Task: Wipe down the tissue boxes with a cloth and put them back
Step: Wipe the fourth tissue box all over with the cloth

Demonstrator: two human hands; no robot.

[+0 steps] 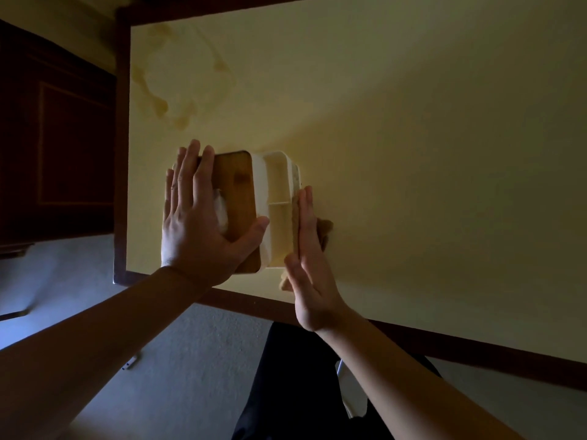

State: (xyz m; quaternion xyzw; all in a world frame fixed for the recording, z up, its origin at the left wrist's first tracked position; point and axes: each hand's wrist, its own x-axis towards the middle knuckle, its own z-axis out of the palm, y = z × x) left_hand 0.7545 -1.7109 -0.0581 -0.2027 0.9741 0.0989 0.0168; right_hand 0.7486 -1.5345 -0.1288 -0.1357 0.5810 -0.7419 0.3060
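**Reader:** Nearest the camera, what shows?

**Describer:** Two bare forearms reach up from the bottom edge. Between them is a dark trouser leg, over a pale carpet (197,350).

**Reader:** And past that?

**Describer:** A table (413,154) with a dark wood rim and a pale yellow top. Its near edge runs slantwise, higher at the left, lower at the right.

**Reader:** Where is the tissue box?

**Describer:** The box (244,198) stands on the table near its near left corner. It is white with a brown wooden lid on its left part, and a tuft of white tissue (221,211) pokes through the lid. Its right part is an open white tray split by a divider.

**Reader:** What are the hands doing?

**Describer:** The left hand (197,223) lies flat on the lid, fingers straight and pointing away, thumb spread toward the tray. It grips nothing; it presses down. The right hand (306,258) stands on edge against the right side of the box, fingers straight and together. It presses a brown cloth (324,230) to that side; bits of cloth show past the palm and below it.

**Reader:** Anything farther off?

**Describer:** A brownish stain (158,103) marks the far left of the tabletop. Left of the table stands a dark wood cabinet (57,138).
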